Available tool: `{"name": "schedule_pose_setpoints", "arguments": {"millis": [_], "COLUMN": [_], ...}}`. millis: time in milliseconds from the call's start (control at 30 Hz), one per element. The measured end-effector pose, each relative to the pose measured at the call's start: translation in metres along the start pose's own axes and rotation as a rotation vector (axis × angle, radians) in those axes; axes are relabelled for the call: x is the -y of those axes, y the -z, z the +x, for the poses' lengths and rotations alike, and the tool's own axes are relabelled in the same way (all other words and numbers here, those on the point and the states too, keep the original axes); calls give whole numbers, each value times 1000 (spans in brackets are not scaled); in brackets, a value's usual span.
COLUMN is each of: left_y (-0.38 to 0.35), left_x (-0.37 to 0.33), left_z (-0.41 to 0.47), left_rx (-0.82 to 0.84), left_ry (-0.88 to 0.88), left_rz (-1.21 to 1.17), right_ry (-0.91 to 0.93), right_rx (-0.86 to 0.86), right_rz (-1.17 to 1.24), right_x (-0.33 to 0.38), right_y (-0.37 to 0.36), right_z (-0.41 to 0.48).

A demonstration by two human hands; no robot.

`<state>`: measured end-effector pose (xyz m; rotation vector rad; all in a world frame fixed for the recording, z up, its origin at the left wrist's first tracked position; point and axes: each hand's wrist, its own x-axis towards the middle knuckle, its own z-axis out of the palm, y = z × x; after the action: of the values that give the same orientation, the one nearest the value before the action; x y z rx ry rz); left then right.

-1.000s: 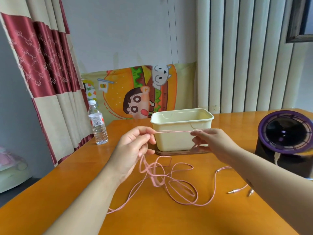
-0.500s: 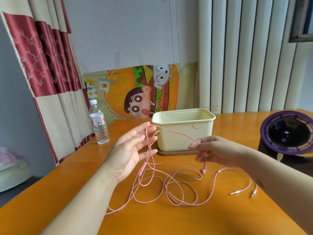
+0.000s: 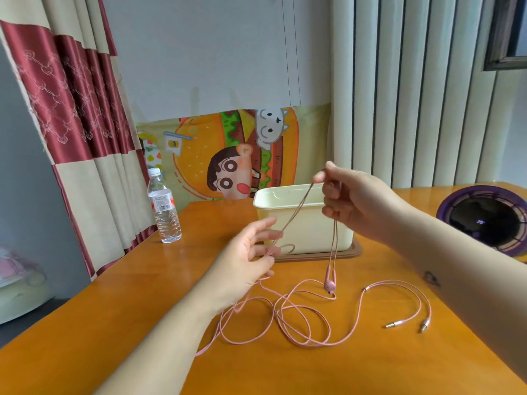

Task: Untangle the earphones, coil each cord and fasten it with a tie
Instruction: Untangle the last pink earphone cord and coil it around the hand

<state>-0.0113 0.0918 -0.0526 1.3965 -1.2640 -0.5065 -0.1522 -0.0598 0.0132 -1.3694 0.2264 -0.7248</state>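
Standing at the orange worktop (image 3: 114, 323) and reading across from the left: a water bottle (image 3: 164, 206) stands upright by the curtain, untouched.

Next comes the left hand (image 3: 245, 260), raised just above the surface, fingers spread and fairly straight. Strands of the pink earphone cords (image 3: 297, 209) run across those fingers; no closed grip is apparent.

From there the strands climb, taut, in front of the cream bin (image 3: 302, 232) to the right hand (image 3: 350, 201). It is held higher, above the bin's rim, and pinches the cords between thumb and forefinger.

Two strands hang straight down from that pinch, ending in the earbuds (image 3: 329, 280), which dangle close together just over the worktop.

Below and between the hands the remaining length lies in loose, overlapping loops. Further right two plugs (image 3: 395, 324) lie near each other — so two cords, by my reading. A purple round appliance (image 3: 484, 218) sits at the far right.

Assessment: the work is at the untangling stage and early in it. The plug ends look free, but the middle loops are crossed. Nothing is coiled, and no tie is in sight — both coiling and fastening are outstanding for each cord.
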Motion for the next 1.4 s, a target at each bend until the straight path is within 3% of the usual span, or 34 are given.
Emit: {"name": "schedule_pose_setpoints", "arguments": {"millis": [167,367,633,733,1033,1200,1400], "left_y": [5,10,11,8,2,4,3], "left_x": [6,6,0,-8,-22,-24,-28], "left_z": [-2,-5,1,3,0,-3,-3], "left_rx": [-57,-54,-244,-284,-207,-155,-117], "left_ry": [51,114,85,48,72,89,48], "left_rz": [71,-88,-468,-573,-565,-603,-427], "right_ry": [58,3,-59,-69,-32,-133,49], "right_rx": [-186,-186,-132,-82,110,212,144], "right_rz": [110,486,388,224,-601,-720,-883], "right_x": [0,-4,-13,-15,-20,-18,-6], "right_y": [10,14,10,8,2,5,-3], "right_z": [4,6,4,0,-13,-17,-24]}}
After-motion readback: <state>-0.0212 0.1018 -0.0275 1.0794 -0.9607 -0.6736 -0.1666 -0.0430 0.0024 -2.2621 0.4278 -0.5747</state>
